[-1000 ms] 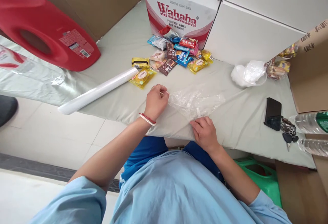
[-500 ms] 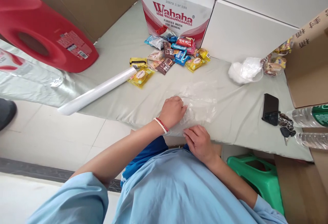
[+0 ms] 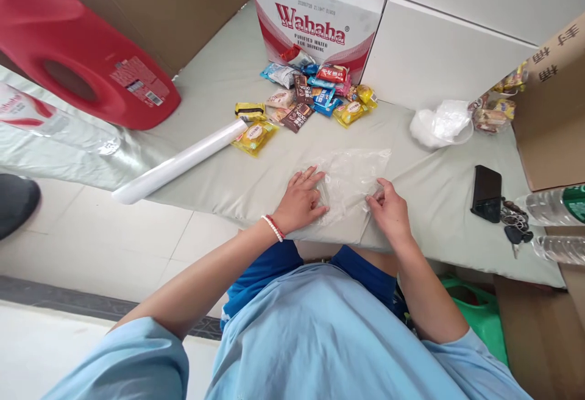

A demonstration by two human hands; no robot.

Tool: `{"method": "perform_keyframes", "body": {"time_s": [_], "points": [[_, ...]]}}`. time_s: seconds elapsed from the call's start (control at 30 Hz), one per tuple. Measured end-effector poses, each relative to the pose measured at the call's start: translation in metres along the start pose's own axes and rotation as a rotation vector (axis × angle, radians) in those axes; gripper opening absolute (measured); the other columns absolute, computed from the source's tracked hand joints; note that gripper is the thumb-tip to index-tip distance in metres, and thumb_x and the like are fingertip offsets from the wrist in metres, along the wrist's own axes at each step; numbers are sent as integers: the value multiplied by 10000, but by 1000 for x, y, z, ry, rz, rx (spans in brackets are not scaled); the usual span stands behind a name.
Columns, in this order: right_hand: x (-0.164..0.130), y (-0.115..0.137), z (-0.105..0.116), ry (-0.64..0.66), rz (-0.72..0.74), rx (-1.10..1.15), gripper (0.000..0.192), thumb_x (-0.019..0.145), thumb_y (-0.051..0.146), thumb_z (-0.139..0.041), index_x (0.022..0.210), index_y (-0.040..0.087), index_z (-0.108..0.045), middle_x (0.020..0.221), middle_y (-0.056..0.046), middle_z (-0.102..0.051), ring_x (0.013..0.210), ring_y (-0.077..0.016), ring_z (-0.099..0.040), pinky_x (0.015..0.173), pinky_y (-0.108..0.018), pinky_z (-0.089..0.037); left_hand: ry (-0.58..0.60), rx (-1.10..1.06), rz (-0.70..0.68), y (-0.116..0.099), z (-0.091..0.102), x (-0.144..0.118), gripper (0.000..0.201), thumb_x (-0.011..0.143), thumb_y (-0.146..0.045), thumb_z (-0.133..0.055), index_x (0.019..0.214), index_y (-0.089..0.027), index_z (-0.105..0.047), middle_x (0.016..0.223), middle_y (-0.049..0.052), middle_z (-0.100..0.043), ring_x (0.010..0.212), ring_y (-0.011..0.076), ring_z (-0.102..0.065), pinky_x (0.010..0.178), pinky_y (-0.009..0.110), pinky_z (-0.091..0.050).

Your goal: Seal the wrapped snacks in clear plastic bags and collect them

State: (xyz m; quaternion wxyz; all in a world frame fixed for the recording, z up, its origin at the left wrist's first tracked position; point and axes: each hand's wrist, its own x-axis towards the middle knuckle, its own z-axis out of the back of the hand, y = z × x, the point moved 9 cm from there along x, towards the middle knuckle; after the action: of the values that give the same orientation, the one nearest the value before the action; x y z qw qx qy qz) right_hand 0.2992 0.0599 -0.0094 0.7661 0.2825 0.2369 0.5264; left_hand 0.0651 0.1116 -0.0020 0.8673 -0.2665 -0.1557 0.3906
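A thin clear plastic sheet (image 3: 347,174), perhaps a bag, lies wrinkled on the cloth-covered table (image 3: 219,174) in front of me. My left hand (image 3: 301,199), with a red and white beaded bracelet at the wrist, rests on the sheet's left part with its fingers spread. At the sheet's right edge, my right hand (image 3: 387,206) pinches the film between thumb and fingers. Beyond the sheet is a pile of wrapped snacks (image 3: 315,95). A white roll (image 3: 183,162) lies left of my left hand, its far end by a yellow snack packet (image 3: 256,136).
A Wahaha carton (image 3: 315,22) stands behind the snacks, a red jug (image 3: 105,64) at the left. On the right are a bowl with white plastic (image 3: 441,124), a phone (image 3: 486,192), keys (image 3: 514,229) and water bottles (image 3: 553,205). A green stool (image 3: 479,314) is below the table.
My left hand has opened from a curled shape and flattened onto the plastic. My right hand has moved from the table's front edge up and right to the sheet's right edge.
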Motion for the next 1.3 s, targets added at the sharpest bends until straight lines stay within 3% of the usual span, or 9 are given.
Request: {"method": "perform_keyframes", "body": {"time_s": [0.17, 0.27, 0.4, 0.53, 0.67, 0.83, 1.03, 1.17, 1.3], "points": [[-13, -32, 21, 110, -94, 194, 602, 804, 545, -719, 1277, 182, -638, 832, -13, -658, 721, -193, -622, 772, -369, -530, 46, 37, 5, 14, 5, -7, 434, 829, -475, -780, 579, -186, -573, 1666, 107, -424, 1619, 358, -198, 1293, 600, -181], [-19, -43, 47, 123, -100, 36, 601, 802, 603, -718, 1231, 184, -673, 916, -47, -657, 669, -178, -583, 711, -373, -529, 99, 38, -23, 14, 3, -7, 417, 827, -494, -792, 620, -182, -607, 1686, 119, -383, 1619, 356, -200, 1294, 623, -151], [-8, 11, 75, -111, 223, -305, 552, 882, 524, -692, 1340, 220, -649, 1177, -124, -627, 804, -227, -594, 811, -437, -544, 147, 64, -36, 12, 0, -7, 405, 828, -499, -798, 658, -170, -637, 1696, 156, -349, 1615, 369, -207, 1295, 638, -109], [12, 93, 21, 40, 685, -471, 423, 942, 314, -650, 1361, 264, -662, 1423, -139, -557, 1165, -335, -515, 981, -516, -486, 166, 97, -58, 10, 0, -8, 403, 827, -501, -805, 674, -164, -643, 1704, 177, -323, 1614, 388, -199, 1286, 664, -119], [57, 133, -34, 337, 824, -377, 166, 930, 278, -658, 1021, 250, -794, 1264, -102, -693, 1139, -322, -530, 991, -521, -447, 114, 126, -80, 9, 5, -12, 389, 816, -519, -814, 726, -168, -674, 1697, 169, -346, 1613, 406, -187, 1284, 669, -157], [145, 132, -56, 580, 470, 38, 249, 863, 458, -718, 872, 212, -758, 844, -32, -730, 822, -203, -614, 822, -365, -490, -11, 168, -100, 8, 14, -19, 406, 845, -549, -779, 978, -170, -721, 1686, 179, -361, 1608, 412, -195, 1285, 692, -150], [211, 138, -72, 465, 301, -41, 150, 848, 320, -752, 823, 177, -716, 859, -51, -708, 816, -198, -623, 833, -365, -507, -70, 190, -33, 17, 22, -23, 410, 918, -539, -695, 1103, -173, -692, 1632, 201, -442, 1590, 410, -257, 1265, 726, -143], [190, 168, -48, 157, 460, -335, 262, 947, 301, -662, 1137, 126, -711, 1201, -147, -663, 1150, -301, -589, 1051, -489, -446, -106, 162, 66, 26, 26, -27, 349, 978, -454, -627, 1198, -185, -652, 1531, 187, -564, 1547, 374, -368, 1255, 729, -151], [95, 187, -37, 78, 681, -380, 349, 1027, 327, -537, 1308, 160, -658, 1337, -166, -619, 1292, -343, -513, 1122, -534, -422, -188, 110, 129, 32, 30, -33, 280, 1009, -398, -556, 1184, -194, -633, 1471, 162, -613, 1538, 357, -386, 1247, 705, -213]]}}
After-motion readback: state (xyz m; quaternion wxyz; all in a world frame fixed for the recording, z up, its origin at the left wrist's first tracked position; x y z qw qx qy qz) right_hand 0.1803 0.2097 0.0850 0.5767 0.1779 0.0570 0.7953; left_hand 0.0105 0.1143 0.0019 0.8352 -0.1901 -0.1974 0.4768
